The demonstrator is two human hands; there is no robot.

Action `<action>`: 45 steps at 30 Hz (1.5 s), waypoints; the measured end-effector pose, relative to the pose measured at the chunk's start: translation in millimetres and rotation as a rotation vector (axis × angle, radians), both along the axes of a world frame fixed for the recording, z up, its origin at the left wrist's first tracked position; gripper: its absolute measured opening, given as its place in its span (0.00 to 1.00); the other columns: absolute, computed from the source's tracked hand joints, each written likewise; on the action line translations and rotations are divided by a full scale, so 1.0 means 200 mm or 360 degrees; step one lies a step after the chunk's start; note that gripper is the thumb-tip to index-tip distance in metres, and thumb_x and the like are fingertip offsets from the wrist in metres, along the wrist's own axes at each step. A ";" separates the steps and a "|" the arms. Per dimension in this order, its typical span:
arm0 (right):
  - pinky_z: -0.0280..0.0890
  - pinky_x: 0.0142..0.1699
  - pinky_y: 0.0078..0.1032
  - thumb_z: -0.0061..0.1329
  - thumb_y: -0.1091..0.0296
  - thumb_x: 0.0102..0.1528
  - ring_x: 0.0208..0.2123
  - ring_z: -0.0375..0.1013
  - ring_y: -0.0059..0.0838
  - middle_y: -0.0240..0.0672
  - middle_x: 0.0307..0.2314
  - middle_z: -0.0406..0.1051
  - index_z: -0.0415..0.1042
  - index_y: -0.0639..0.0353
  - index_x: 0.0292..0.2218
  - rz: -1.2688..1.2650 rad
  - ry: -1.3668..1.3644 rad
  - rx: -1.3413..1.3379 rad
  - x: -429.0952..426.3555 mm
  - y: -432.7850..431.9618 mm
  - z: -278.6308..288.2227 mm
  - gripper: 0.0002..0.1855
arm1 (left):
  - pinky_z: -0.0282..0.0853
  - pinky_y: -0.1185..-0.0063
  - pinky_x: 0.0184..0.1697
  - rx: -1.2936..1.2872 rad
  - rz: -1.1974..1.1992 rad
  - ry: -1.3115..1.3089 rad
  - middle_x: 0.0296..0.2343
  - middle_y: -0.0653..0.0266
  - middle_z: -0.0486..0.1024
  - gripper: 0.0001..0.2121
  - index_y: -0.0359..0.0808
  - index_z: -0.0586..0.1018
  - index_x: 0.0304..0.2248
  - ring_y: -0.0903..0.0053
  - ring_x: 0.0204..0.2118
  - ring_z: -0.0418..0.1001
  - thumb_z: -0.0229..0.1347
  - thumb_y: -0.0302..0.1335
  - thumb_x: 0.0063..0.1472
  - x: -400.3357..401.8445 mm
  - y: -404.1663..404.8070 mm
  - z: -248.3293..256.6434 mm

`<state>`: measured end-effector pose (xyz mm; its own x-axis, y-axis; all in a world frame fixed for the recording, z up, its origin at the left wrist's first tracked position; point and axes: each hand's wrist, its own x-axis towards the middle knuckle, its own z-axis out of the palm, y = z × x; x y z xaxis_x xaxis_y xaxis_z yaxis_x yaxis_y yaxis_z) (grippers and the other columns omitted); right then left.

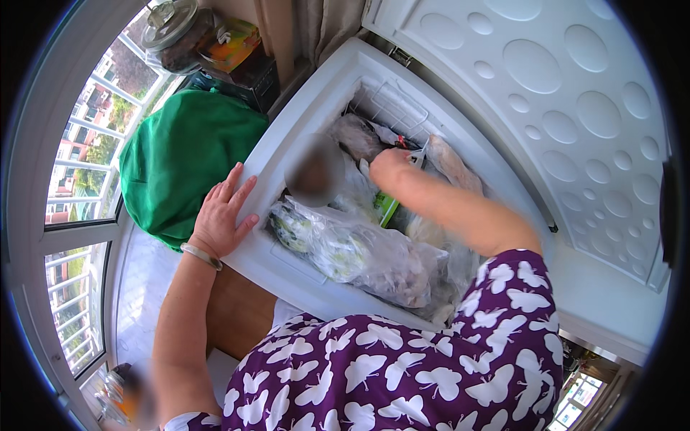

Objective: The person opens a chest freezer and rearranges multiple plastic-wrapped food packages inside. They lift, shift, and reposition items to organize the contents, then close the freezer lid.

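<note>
An open chest freezer (307, 97) stands before me, packed with bagged food. My left hand (223, 213) rests on its white rim at the left, fingers spread and holding nothing; a bangle (202, 255) circles the wrist. Down inside the freezer is my right hand (389, 168), its fingers hidden among the bags, so any grip cannot be made out. Beside it lie a green packet (385, 207) and a frozen item in clear wrap (454, 161). Closer to my body sits a large clear plastic bag (345, 248) with pale green contents. Beyond the hand is a greyish frozen bundle (356, 136).
The raised freezer lid (577, 118) stands at the right. A wire basket (401, 105) hangs at the freezer's far end. Left of the rim are a green cloth cover (188, 161), a lidded glass jar (175, 40) and stacked boxes (237, 59). Windows line the left side.
</note>
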<state>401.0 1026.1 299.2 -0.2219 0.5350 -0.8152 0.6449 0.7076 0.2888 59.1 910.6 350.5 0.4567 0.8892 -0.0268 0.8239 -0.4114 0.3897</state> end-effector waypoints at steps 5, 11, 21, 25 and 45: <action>0.71 0.37 0.46 0.58 0.67 0.45 0.37 0.78 0.48 0.35 0.36 0.79 0.80 0.56 0.39 0.0238 -0.0396 0.0127 -0.12 -0.03 -0.25 0.17 | 0.54 0.64 0.62 -0.0016 0.0014 -0.0001 0.62 0.49 0.51 0.33 0.41 0.63 0.59 0.53 0.57 0.61 0.57 0.36 0.55 0.01 0.00 0.01; 0.72 0.41 0.33 0.57 0.67 0.46 0.38 0.78 0.39 0.33 0.34 0.79 0.79 0.46 0.41 0.0077 0.0504 0.0091 0.00 0.00 0.00 0.18 | 0.54 0.64 0.62 0.0001 0.0024 -0.0006 0.62 0.49 0.52 0.32 0.41 0.64 0.59 0.54 0.57 0.61 0.56 0.36 0.55 -0.02 -0.01 -0.01; 0.70 0.41 0.32 0.54 0.66 0.48 0.42 0.73 0.37 0.31 0.33 0.78 0.79 0.47 0.38 0.0345 0.0529 0.0061 0.17 -0.03 0.05 0.13 | 0.54 0.64 0.62 0.0025 0.0006 0.0014 0.62 0.49 0.51 0.32 0.41 0.63 0.59 0.55 0.57 0.62 0.56 0.37 0.55 -0.01 -0.01 -0.01; 0.70 0.38 0.31 0.52 0.66 0.50 0.44 0.72 0.38 0.31 0.33 0.79 0.82 0.51 0.33 0.0797 0.0247 0.0053 0.08 -0.09 0.06 0.09 | 0.54 0.64 0.61 0.0036 0.0033 -0.0005 0.62 0.49 0.51 0.32 0.40 0.63 0.60 0.55 0.57 0.62 0.55 0.36 0.56 -0.03 0.00 0.00; 0.73 0.41 0.36 0.54 0.70 0.47 0.39 0.78 0.41 0.42 0.35 0.78 0.80 0.57 0.34 -0.0075 0.0662 0.0202 0.13 -0.01 -0.24 0.10 | 0.54 0.65 0.62 -0.0003 0.0002 0.0001 0.62 0.50 0.50 0.32 0.41 0.62 0.60 0.54 0.58 0.60 0.55 0.35 0.56 0.00 0.00 -0.01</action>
<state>427.7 1024.2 250.8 -0.4903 0.6425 -0.5889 0.7555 0.6502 0.0804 60.0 910.9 349.0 0.4555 0.8898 -0.0287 0.8247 -0.4096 0.3901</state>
